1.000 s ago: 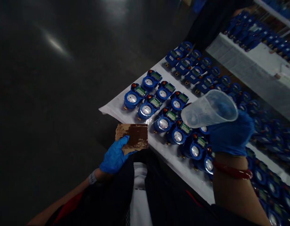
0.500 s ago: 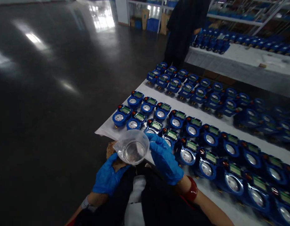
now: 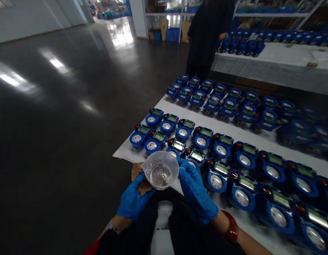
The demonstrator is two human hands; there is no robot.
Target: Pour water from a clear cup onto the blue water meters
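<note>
Both my hands wear blue gloves. My right hand (image 3: pixel 197 191) grips a clear plastic cup (image 3: pixel 160 170) upright by its side, close to my body, with a little clear liquid at its bottom. My left hand (image 3: pixel 133 200) holds a brown stained piece of cardboard (image 3: pixel 137 171) just under and left of the cup. Several blue water meters (image 3: pixel 215 177) with white dials and green displays lie in rows on the white-covered table (image 3: pixel 126 150) right beyond the cup.
A person in dark clothes (image 3: pixel 206 32) stands at the far end of the table beside a second white table (image 3: pixel 281 62) loaded with blue meters. Dark glossy floor (image 3: pixel 60 106) spreads to the left. Shelving lines the back wall.
My right hand brought the cup from above the meters back down to my body and turned it upright over the cardboard. The view has tilted up, showing more of the room.
</note>
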